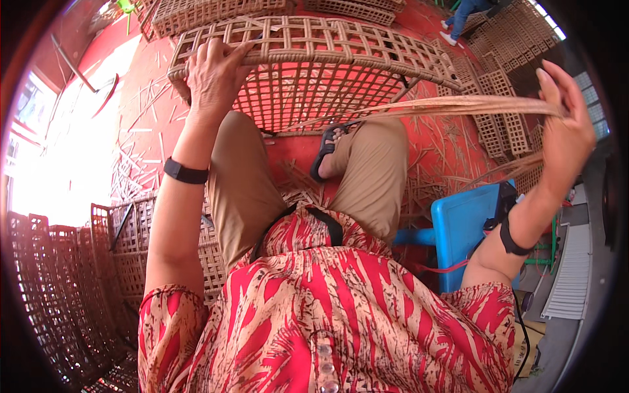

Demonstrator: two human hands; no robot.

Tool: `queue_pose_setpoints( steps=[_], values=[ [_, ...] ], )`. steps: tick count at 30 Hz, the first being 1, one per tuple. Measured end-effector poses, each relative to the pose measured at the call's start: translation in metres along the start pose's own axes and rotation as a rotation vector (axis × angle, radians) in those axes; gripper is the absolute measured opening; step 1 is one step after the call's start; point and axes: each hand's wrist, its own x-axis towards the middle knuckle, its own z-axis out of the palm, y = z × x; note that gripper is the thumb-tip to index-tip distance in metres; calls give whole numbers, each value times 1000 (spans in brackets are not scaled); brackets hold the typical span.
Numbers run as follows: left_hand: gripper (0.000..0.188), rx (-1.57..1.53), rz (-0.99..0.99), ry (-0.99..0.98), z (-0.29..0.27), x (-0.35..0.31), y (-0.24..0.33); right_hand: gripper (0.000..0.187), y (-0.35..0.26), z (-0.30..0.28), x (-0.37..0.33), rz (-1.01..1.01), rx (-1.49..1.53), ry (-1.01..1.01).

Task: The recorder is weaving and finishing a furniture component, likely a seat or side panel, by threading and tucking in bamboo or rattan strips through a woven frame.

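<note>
Red floor (452, 147) everywhere, and it's littered with short cane offcuts and splinters. Woven lattice panels are stacked all around: a dark pile of them (59, 288) on the left near the bright doorway, more pale ones (504, 111) off to the right, and another batch along the top edge. Someone else's legs in blue trousers (466, 13) show at the top right, well apart from the work.

Right in the middle sits the woven cane frame (314, 59), a curved open-grid piece held up in front of the knees, with a sandalled foot (325, 147) under it. The left hand (213, 72) is clamped over the frame's near-left rim, fingers curled across the top edge, a black band on that wrist.

A long flat cane strip (445, 105) runs from the underside of the frame out to the right, pulled pretty much straight. The right hand (567, 134) is out wide at the far end of it, the strip running between thumb and fingers, though the fingers look fairly loose and extended rather than fisted. So the two hands are well apart, one on the frame, one on the strip.

Just below the right forearm there's a blue plastic stool (462, 229).
</note>
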Motion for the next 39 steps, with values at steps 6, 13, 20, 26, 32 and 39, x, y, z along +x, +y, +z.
queue_pose_setpoints(
  steps=[6,13,20,26,32,39],
  values=[
    [44,-48,-1,-9,-9,4,1,20,-4,-39,-37,69,98,-158],
    [36,-73,57,60,-38,18,18,18,-16,-89,-84,309,29,-196],
    [18,-919,-81,-355,-20,-25,98,18,-13,-112,-96,316,-52,-270],
    [31,-1115,23,-540,4,-64,153,18,-10,-117,-106,380,-24,-274],
    [23,-1255,122,-718,0,-61,168,20,-6,-115,-112,468,30,-238],
    [19,-1182,149,-540,-30,-66,180,16,-6,-85,-109,576,95,-158]
  ],
)
